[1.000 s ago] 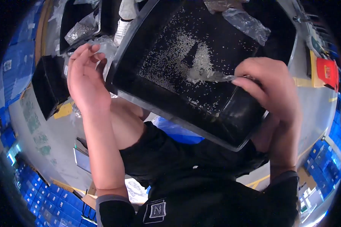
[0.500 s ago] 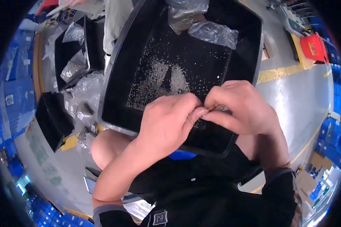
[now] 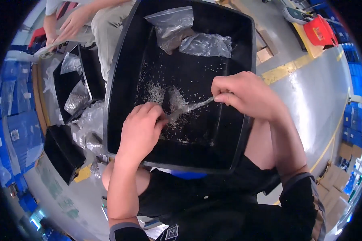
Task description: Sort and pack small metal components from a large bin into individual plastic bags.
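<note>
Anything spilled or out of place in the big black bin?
Small grey granules lie unbagged across the floor of the big black bin, with strays scattered beyond denser patches, so they look spilled. Whether by accident, I cannot tell.

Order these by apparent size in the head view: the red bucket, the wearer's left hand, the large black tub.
Large black tub, clearly largest
Left hand, nearer the camera
Red bucket, farther off

A framed pale letter (image 3: 171, 232) marks the black shirt (image 3: 237, 219).
</note>
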